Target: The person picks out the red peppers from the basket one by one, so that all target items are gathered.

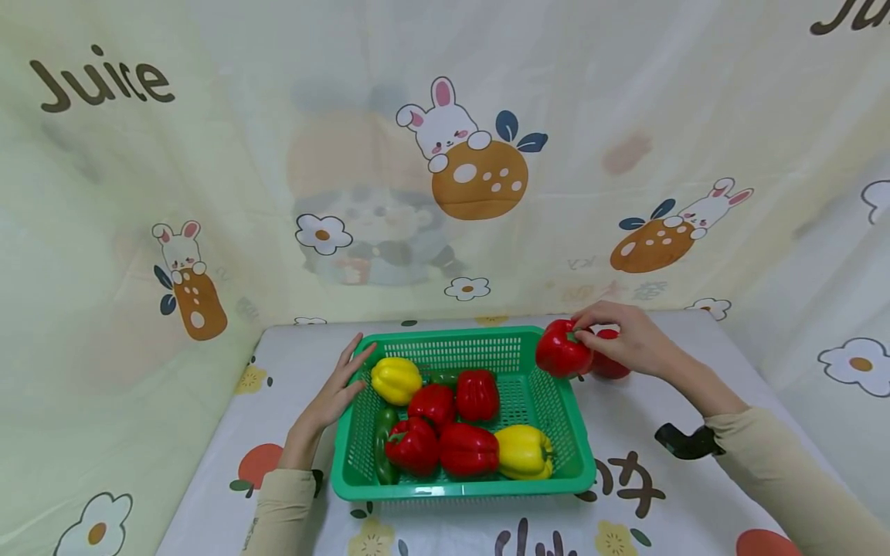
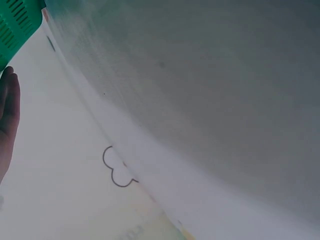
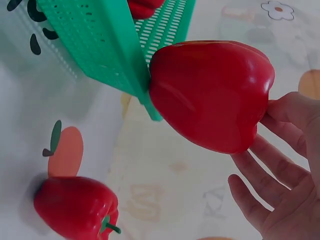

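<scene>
My right hand (image 1: 622, 336) pinches a red bell pepper (image 1: 562, 349) by its stem end, above the right rim of the green basket (image 1: 459, 489). In the right wrist view that red bell pepper (image 3: 210, 95) hangs beside the basket wall (image 3: 95, 45), thumb and fingertips at its stem end. My left hand (image 1: 341, 386) lies against the basket's left rim, its fingers fairly straight; the left wrist view shows only part of this hand (image 2: 9, 110) at the edge. Inside the basket are several red bell peppers (image 1: 469, 449), yellow bell peppers (image 1: 396, 380) and cucumbers (image 1: 385, 446).
Another red bell pepper (image 3: 77, 206) lies on the table outside the basket, to its right; the held one partly hides it in the head view. A printed cloth (image 1: 278, 347) covers the table, and a patterned curtain (image 1: 591, 100) hangs behind it.
</scene>
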Action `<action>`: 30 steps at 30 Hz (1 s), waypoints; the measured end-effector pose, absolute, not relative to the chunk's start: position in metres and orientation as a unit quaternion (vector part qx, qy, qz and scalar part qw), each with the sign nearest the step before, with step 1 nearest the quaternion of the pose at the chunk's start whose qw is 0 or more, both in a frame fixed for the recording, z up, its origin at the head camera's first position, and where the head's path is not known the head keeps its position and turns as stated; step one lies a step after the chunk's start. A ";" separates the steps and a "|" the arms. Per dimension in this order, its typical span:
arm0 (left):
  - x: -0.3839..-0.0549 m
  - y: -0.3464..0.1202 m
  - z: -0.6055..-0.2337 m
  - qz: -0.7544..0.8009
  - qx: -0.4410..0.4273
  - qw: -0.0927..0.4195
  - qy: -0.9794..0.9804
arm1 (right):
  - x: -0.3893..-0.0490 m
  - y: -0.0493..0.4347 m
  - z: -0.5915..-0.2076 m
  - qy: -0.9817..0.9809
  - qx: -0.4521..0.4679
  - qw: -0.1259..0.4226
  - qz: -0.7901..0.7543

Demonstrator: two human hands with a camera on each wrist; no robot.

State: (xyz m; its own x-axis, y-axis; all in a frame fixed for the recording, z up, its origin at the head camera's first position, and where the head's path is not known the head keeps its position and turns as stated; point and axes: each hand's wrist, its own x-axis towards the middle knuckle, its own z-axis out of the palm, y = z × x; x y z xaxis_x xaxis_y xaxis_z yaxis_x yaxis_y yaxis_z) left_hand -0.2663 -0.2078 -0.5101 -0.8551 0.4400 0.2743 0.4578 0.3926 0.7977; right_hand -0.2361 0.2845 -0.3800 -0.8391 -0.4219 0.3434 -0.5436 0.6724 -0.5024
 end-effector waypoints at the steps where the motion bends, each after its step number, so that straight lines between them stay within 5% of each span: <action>1: -0.266 -0.208 -0.510 -0.481 -0.269 0.009 -0.835 | -0.235 0.286 -0.380 -0.910 0.260 0.098 0.309; 30: -0.264 -0.206 -0.508 -0.476 -0.262 0.006 -0.839 | -0.215 0.345 -0.412 -0.925 0.188 0.099 0.316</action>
